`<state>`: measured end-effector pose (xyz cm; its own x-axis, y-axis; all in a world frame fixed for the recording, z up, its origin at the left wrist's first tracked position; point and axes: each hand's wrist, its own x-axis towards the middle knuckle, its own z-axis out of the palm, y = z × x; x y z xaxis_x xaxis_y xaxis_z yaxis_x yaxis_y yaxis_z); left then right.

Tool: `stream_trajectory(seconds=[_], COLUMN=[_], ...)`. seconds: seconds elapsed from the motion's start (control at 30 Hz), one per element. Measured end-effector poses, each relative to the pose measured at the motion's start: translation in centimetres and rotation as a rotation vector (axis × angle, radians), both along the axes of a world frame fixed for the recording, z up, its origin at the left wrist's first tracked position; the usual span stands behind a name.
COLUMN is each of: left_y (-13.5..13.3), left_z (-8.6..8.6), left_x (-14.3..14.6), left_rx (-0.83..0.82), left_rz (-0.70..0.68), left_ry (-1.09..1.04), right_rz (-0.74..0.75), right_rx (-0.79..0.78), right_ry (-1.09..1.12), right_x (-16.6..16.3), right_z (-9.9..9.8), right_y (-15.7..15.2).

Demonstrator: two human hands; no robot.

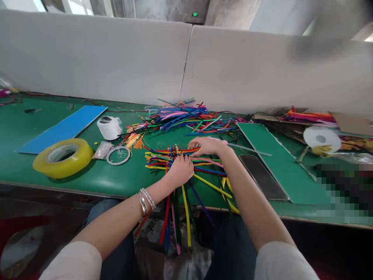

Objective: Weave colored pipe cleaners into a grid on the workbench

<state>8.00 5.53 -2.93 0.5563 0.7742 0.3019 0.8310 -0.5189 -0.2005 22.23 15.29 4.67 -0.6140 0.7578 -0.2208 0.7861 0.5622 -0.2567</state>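
Many coloured pipe cleaners [157, 158] cross one another in a woven piece on the green table. Some lie sideways, and others hang over the front edge, among them a yellow pipe cleaner [186, 217] and a red one. My left hand [182, 170] rests on the middle of the weave, fingers bent down and closed on the strands. From the far right side my right hand [207, 146] reaches in, fingers curled around pipe cleaners at the weave's back edge. Both hands nearly touch. My fingers partly cover the crossing strands.
Behind the weave lies a heap of loose pipe cleaners [180, 114]. On the left are a yellow tape roll [83, 163], white thread spool [108, 129], bangle-like ring [128, 159] and blue board [65, 126]. A phone [262, 177] and green board [287, 167] lie right.
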Motion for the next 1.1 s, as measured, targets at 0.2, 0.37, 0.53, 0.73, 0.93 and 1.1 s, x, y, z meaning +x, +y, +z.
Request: stream_trajectory(seconds=[0.2,0.37,0.53,0.73,0.93,1.1], left_y=[-0.07,-0.27,-0.32,-0.33,-0.30,-0.39], left_z=[0.15,0.31,0.38,0.46,0.29,0.58], left_x=[0.10,0.06,-0.01,0.05,0.11,0.07], left_rx=[0.002,0.023,0.036,0.037,0.023,-0.004], left_rz=[-0.080,-0.109,-0.111,-0.115,-0.123,-0.136], left_ry=[0.088,0.096,0.089,0.116,0.135,0.144], right_rz=[-0.020,-0.036,0.005,-0.006,-0.017,-0.013], right_rx=[0.068,0.040,-0.017,0.004,0.099,0.051], right_ry=[-0.020,-0.011,0.026,0.020,0.001,0.015], right_x=[-0.35,-0.16,0.11,0.01,-0.50,-0.44], right_z=[-0.82,-0.88,-0.49,-0.58,-0.93,-0.75], right_y=[0.04,0.02,-0.10,-0.32,-0.54,-0.55])
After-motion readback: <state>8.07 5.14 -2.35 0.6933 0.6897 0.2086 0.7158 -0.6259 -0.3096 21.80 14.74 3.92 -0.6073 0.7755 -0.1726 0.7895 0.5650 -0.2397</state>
